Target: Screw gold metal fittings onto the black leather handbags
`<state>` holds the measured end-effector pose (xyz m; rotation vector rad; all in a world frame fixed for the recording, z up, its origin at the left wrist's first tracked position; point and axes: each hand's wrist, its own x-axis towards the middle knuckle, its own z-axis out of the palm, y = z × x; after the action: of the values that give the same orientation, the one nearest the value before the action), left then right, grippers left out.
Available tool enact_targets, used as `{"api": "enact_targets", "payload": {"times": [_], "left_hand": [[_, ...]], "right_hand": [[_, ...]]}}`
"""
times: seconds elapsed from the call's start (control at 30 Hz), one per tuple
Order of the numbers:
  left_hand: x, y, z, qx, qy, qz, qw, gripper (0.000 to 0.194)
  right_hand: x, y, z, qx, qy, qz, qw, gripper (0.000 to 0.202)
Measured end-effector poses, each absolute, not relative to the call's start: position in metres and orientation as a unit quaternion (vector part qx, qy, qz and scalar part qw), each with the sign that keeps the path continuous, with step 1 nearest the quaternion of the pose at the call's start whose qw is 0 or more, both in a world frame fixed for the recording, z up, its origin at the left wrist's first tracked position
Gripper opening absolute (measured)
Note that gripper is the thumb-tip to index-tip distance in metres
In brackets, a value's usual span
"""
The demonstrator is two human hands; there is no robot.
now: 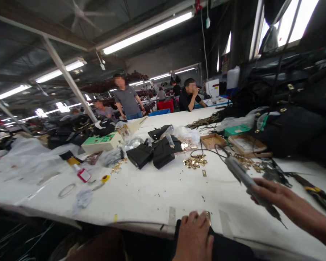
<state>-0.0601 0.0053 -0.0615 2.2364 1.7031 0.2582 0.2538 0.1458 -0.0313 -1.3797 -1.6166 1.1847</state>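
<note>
Your right hand (281, 197) has its fingers clamped around a grey handheld tool (243, 176), held above the worktop (141, 197). The tool's thin tip slants down below those fingers, apart from the black piece (228, 248) that lies under your left hand (192, 237). Your left fingers lie close together across that piece, near the worktop's front edge; you cannot tell from here whether they grip it or only press. A gold-coloured fitting (208, 218) shows just beside their tips.

Beyond your left fingers, tiny dark bits (159, 195) are scattered, and farther off a single gold-coloured plate (204, 173) lies apart in front of a heap of gold-coloured fittings (195, 161). Two black bags (167, 151) rest left of that heap, farther out from your left fingers. Well to the left of the same fingers are a yellow roll (105, 178) and a red-and-white bottle (83, 174). Pliers (319, 194) with dark and yellow handles lie to the right of your right fingers.
</note>
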Motion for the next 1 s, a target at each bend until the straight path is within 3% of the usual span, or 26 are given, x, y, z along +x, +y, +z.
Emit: {"api": "enact_targets", "payload": {"times": [0.07, 0.13, 0.3, 0.57, 1.0], "left_hand": [[-0.055, 0.002, -0.059, 0.776, 0.61, 0.09, 0.132, 0.047], [-0.052, 0.004, -0.059, 0.777, 0.617, 0.073, 0.097, 0.045], [-0.054, 0.016, -0.068, 0.805, 0.591, 0.055, 0.024, 0.043], [-0.057, 0.018, -0.073, 0.819, 0.568, 0.064, -0.041, 0.041], [-0.056, 0.017, -0.072, 0.821, 0.565, 0.077, -0.04, 0.039]], "right_hand": [[0.269, 0.147, -0.01, -0.482, -0.511, 0.579, 0.414, 0.046], [0.28, 0.156, 0.002, -0.437, -0.458, 0.61, 0.477, 0.037], [0.29, 0.19, -0.01, -0.504, -0.415, 0.508, 0.562, 0.041], [0.274, 0.209, -0.029, -0.578, -0.479, 0.333, 0.57, 0.052], [0.266, 0.213, -0.036, -0.609, -0.476, 0.321, 0.548, 0.049]]}}
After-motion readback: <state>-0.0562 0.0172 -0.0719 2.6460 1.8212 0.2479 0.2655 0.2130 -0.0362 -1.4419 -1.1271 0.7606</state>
